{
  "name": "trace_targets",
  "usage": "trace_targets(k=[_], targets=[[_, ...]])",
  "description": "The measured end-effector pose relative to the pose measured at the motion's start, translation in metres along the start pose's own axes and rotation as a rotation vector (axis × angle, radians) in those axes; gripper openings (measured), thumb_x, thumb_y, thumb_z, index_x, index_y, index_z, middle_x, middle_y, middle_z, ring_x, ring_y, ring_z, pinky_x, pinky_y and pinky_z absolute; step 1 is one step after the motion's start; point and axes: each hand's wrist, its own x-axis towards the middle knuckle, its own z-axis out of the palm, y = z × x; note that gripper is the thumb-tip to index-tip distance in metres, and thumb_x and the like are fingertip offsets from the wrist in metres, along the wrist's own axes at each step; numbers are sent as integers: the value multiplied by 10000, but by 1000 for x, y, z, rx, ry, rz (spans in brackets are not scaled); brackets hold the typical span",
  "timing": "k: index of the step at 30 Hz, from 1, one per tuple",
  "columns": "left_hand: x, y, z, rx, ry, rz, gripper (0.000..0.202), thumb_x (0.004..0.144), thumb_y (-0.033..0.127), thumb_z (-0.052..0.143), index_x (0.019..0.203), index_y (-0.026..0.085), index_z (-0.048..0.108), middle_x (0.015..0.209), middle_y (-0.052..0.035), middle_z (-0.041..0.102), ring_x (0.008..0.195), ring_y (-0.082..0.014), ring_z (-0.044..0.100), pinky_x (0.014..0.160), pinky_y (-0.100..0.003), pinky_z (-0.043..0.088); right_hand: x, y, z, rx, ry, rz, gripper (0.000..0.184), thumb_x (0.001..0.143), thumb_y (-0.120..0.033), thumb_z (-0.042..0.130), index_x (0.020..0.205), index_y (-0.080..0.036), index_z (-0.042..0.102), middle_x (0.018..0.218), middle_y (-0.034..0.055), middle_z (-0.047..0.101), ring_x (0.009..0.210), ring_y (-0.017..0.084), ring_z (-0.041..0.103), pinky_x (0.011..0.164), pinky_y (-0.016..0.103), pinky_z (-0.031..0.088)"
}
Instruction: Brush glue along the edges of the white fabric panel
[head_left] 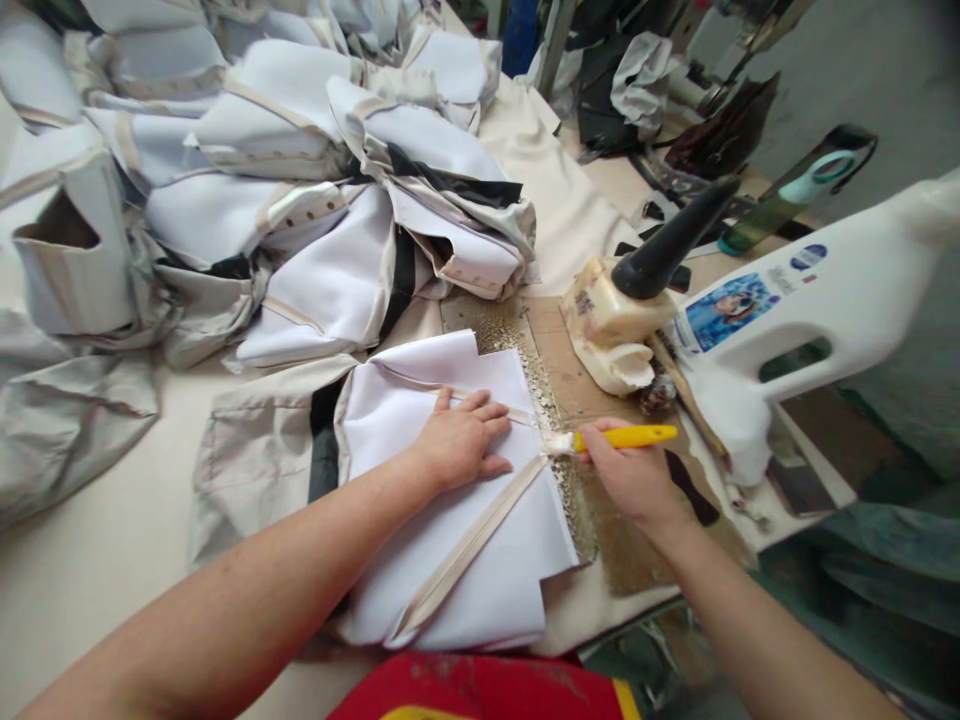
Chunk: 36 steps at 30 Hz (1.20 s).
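My left hand lies flat, fingers spread, on a white fabric piece with a beige strip running across it diagonally. My right hand grips a brush with a yellow handle. The brush's whitish bristles touch the fabric's right edge, where the strip ends. The piece rests partly on a glue-stained cardboard sheet on the work table.
A large heap of white and beige fabric pieces fills the far left. A glue-crusted pot with a dark cone and a white jug with a handle stand to the right. A green bottle lies behind. A red object sits at the near edge.
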Motion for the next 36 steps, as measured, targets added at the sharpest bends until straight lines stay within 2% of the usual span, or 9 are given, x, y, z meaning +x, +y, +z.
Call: trace_targets(k=[4,8,11,13,15,20,25,28,36], targets=[[0,0,0,-5,-12,1,489,794,546,544,1210,291,502,1373,-26,454,1313,-288,299,1016,-629,170,-10,6,-5,-1,-105,-92,263,773,-422,494,659,-197,569,636,14,592,634,175,572,648,285,452],[0,0,0,-30,0,1,489,789,533,558,1208,288,504,1370,-32,457,1316,-290,289,1020,-640,144,-14,11,-6,3,-74,-137,261,800,-427,481,710,-199,568,672,16,595,648,176,576,661,284,458],[0,-1,-1,-59,-12,-6,503,775,519,583,1214,288,501,1371,-35,454,1316,-293,289,1022,-650,129,-10,13,-6,-56,-180,-244,259,829,-404,471,710,-197,571,680,18,597,657,174,573,679,287,453],[0,-1,-3,-78,-26,-13,514,764,522,597,1210,285,505,1364,-36,462,1306,-296,307,1024,-656,125,-2,12,-5,-88,-122,-330,254,838,-393,474,715,-194,573,705,26,604,696,182,574,714,297,445],[0,-1,-6,-94,-30,-13,529,749,530,610,1205,282,506,1352,-37,474,1298,-301,323,1020,-667,127,8,8,-2,-70,-53,-355,257,847,-396,472,737,-190,579,712,28,604,702,184,573,712,300,445],[1,-3,-9,-154,-7,-16,545,724,516,645,1192,271,511,1333,-46,494,1295,-308,327,1013,-684,125,50,-9,19,-77,-125,-408,268,827,-403,464,713,-190,581,717,31,608,720,190,573,705,298,445],[1,-5,-8,-174,-7,-10,516,725,520,647,1158,264,534,1323,-52,504,1284,-320,339,1005,-688,133,112,-33,51,-69,-45,-413,251,783,-382,450,660,-190,558,587,0,560,599,169,548,629,284,423],[1,-5,-9,-168,-4,-12,516,722,528,645,1152,268,532,1315,-36,511,1273,-322,351,987,-700,154,129,-45,63,-47,22,-421,256,770,-381,442,652,-186,558,592,6,559,600,167,541,620,277,416],[0,-5,-7,-173,-3,-15,527,723,532,646,1164,271,524,1315,-37,512,1282,-307,344,1008,-679,157,63,-30,27,-127,-165,-336,244,752,-338,461,554,-198,479,512,-21,471,514,140,461,503,250,350]])
